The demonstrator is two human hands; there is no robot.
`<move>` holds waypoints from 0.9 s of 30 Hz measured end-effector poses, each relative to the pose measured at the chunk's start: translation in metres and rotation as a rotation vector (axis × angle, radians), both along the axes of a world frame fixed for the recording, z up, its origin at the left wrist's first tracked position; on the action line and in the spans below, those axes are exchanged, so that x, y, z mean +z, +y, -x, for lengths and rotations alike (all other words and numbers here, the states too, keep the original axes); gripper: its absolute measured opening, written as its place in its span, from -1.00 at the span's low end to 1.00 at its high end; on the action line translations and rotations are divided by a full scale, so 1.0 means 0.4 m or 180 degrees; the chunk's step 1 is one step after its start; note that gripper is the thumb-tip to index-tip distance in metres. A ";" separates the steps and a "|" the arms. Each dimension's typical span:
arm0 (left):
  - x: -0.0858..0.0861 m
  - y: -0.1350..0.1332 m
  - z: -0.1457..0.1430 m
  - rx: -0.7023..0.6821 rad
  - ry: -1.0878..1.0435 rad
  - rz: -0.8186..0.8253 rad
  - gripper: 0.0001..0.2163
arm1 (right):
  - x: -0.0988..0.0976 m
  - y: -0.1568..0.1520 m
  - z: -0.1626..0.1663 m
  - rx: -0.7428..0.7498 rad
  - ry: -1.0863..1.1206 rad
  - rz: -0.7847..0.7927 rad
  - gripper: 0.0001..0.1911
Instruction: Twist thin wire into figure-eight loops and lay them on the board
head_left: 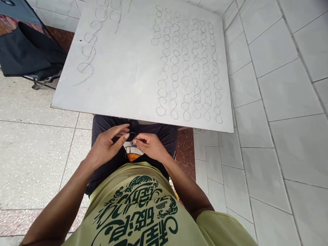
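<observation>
Between my hands, above my lap, a short curve of thin wire (132,133) shows. My right hand (150,145) pinches it between thumb and fingertips. My left hand (109,145) faces it with the forefinger raised apart from the thumb; the wire reaches the left thumb tip, and the other fingers are partly hidden behind the thumb. A thin strand also hangs below the hands, beside an orange item (133,156) in my lap that I cannot make out. On the white board (123,82) in front lie rows of wire bent into linked loops (175,85).
Looser curly wires (88,51) lie along the board's left side. The board's near edge runs just over my knees. A tiled wall (282,85) stands close on the right. To the left is a folding chair with dark cloth (30,53) on it, on the speckled floor (33,153).
</observation>
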State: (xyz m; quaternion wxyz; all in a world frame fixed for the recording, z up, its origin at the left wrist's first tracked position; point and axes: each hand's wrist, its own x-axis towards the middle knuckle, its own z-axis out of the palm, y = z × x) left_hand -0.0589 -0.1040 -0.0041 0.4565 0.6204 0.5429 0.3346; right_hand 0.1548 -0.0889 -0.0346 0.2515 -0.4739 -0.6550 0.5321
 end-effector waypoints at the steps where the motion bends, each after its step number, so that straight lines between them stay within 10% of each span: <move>1: 0.004 0.008 0.006 -0.0189 0.0156 -0.0112 -0.57 | 0.000 0.000 0.002 0.0044 -0.0022 -0.0060 -0.70; 27: -0.022 0.002 0.016 -0.0969 0.1924 -0.1189 -0.55 | 0.005 0.003 0.019 0.0017 -0.0630 -0.0667 -0.71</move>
